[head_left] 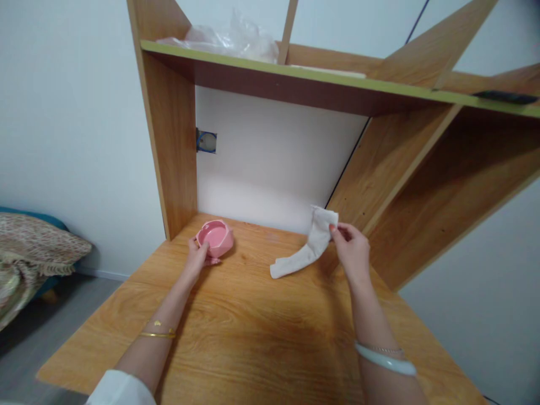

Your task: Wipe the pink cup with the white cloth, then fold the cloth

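1. your left hand [199, 256] grips the rim of the faceted pink bowl [216, 239], thumb over the near edge, fingers beneath; the bowl tips toward you, its hollow bare to view.
2. your right hand [353, 247] pinches the upper end of the white cloth [311, 247] between thumb and fingers; the rest hangs down and bends toward the bowl.
3. both things are over the far part of the wood-grain tabletop [253, 320], bowl to the left, cloth to the right, apart from each other. you can't tell from here whether the bowl's base or the cloth's low end touches the wood.
4. as for progress, you seem to be partway: each thing is in its own hand, but the cloth isn't against the bowl, and neither is released. how much is left can't be judged.
5. above runs a shelf [320, 90] bearing a clear plastic bag [236, 42] and, far right, a dark object [506, 97] too blurred to identify.
6. no brand, label or writing is readable anywhere.
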A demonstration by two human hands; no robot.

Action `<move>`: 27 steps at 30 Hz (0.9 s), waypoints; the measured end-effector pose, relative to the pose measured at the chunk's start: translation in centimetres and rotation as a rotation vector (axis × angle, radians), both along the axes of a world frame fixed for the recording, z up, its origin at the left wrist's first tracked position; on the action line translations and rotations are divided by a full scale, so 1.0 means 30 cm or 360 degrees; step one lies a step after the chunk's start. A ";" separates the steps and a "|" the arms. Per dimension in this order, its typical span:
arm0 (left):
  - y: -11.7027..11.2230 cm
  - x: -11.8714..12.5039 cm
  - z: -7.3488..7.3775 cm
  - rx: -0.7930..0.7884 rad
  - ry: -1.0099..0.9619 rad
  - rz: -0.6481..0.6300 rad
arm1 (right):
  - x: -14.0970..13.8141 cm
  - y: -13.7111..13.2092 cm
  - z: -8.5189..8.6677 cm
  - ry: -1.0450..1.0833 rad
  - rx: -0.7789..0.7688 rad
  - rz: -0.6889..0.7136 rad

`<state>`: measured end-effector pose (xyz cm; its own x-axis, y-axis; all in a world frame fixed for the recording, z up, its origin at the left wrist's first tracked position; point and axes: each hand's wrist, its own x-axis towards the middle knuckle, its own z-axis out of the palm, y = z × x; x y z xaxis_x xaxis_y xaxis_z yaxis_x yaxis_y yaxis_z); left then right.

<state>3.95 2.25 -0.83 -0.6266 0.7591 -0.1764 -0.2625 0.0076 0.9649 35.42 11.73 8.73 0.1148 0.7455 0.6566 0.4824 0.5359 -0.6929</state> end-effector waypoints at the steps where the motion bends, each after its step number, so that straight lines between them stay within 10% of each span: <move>1: -0.003 0.015 0.007 0.0065 -0.0066 -0.0049 | 0.003 -0.004 0.032 0.0047 0.0071 -0.0016; 7: -0.015 0.104 0.018 0.0158 -0.0186 -0.0373 | -0.033 -0.031 0.119 -0.0216 0.0257 -0.0097; 17: 0.007 0.094 -0.022 0.0067 0.0040 -0.0287 | -0.280 -0.176 -0.185 -0.1261 -0.0487 0.0318; 27: 0.007 0.091 -0.015 0.0039 0.0071 -0.0218 | -0.292 -0.096 -0.210 -0.1403 -0.0718 0.0472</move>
